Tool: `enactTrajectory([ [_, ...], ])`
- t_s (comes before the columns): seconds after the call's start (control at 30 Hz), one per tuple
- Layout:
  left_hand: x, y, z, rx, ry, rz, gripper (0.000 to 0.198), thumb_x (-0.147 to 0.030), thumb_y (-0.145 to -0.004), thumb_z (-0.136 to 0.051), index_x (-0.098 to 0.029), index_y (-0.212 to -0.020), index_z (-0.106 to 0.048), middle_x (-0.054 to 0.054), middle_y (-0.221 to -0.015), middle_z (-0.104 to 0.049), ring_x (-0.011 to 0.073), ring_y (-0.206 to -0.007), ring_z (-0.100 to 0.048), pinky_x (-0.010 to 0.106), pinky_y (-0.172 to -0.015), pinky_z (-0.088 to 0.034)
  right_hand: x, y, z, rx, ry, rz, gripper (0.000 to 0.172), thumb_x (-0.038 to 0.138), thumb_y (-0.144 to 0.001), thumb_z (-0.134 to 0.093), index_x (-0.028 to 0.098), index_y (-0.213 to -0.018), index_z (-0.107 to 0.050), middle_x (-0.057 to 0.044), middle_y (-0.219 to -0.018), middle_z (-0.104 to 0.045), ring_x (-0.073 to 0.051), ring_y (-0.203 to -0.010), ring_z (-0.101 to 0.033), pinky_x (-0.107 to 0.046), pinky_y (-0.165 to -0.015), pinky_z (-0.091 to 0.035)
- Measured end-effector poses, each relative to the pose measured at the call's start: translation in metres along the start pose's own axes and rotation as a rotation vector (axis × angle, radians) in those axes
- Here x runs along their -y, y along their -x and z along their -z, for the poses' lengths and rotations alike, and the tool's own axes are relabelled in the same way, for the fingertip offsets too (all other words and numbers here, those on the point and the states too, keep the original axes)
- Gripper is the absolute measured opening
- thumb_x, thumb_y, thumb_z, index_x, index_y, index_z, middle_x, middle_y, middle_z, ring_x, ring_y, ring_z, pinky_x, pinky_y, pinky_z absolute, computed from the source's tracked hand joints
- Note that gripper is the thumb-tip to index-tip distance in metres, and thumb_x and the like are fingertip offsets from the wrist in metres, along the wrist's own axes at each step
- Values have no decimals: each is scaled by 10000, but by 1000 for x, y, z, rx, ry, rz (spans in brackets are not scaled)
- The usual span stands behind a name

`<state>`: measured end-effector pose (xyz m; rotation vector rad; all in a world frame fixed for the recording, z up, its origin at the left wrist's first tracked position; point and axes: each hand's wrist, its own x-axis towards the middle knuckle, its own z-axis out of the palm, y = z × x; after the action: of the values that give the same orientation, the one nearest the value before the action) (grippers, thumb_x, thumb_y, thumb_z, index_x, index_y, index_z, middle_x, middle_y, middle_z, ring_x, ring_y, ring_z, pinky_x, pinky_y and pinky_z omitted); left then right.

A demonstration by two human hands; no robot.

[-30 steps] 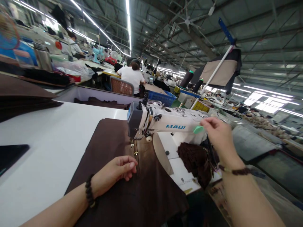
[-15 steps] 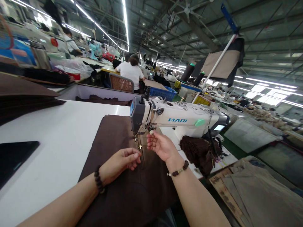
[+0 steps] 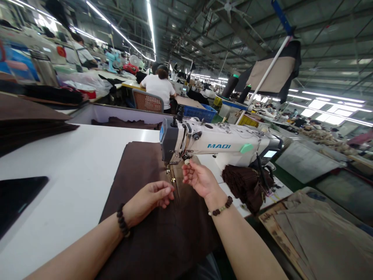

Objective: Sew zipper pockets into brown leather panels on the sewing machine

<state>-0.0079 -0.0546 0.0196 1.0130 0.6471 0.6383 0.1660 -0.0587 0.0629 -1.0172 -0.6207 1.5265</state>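
Observation:
A dark brown fabric panel (image 3: 128, 175) lies under the head of the white sewing machine (image 3: 218, 142). A narrow slit-like strip with two brass-coloured metal pieces (image 3: 173, 180) runs down the panel from the needle area. My left hand (image 3: 157, 195) is beside the strip's near end, thumb pressed to the curled fingers; whatever they pinch is hidden. Just right of the needle area, my right hand (image 3: 199, 177) is raised with its fingers curled. Its thumb and index fingertip meet at a small whitish knob (image 3: 187, 161) under the machine head.
Bunched brown fabric (image 3: 243, 184) sits right of the machine. Stacked brown pieces (image 3: 26, 120) and a black flat object (image 3: 21, 198) are on the left of the white table (image 3: 72, 175). Grey-beige cloth (image 3: 329, 233) lies at lower right. A person (image 3: 159, 88) sits beyond the table.
The view has shifted slightly. Both hands keep nearly the same pose and place by the machine, and the panel shows no clear movement.

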Motion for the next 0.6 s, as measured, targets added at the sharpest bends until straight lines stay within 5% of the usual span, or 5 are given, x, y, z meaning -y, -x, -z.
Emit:
enactTrajectory([
  [0.6,-1,1,-2,-13,-25,10,433,-441,-571,-781,-118,-802,-607,34,-686,-599,93,-559,-491,197,-524,-374,1,-3,8,57,138,-6,309,430,-769,-576,139,-663,-583,7,-527,-564,-68,-432,-497,-191,-469,-423],
])
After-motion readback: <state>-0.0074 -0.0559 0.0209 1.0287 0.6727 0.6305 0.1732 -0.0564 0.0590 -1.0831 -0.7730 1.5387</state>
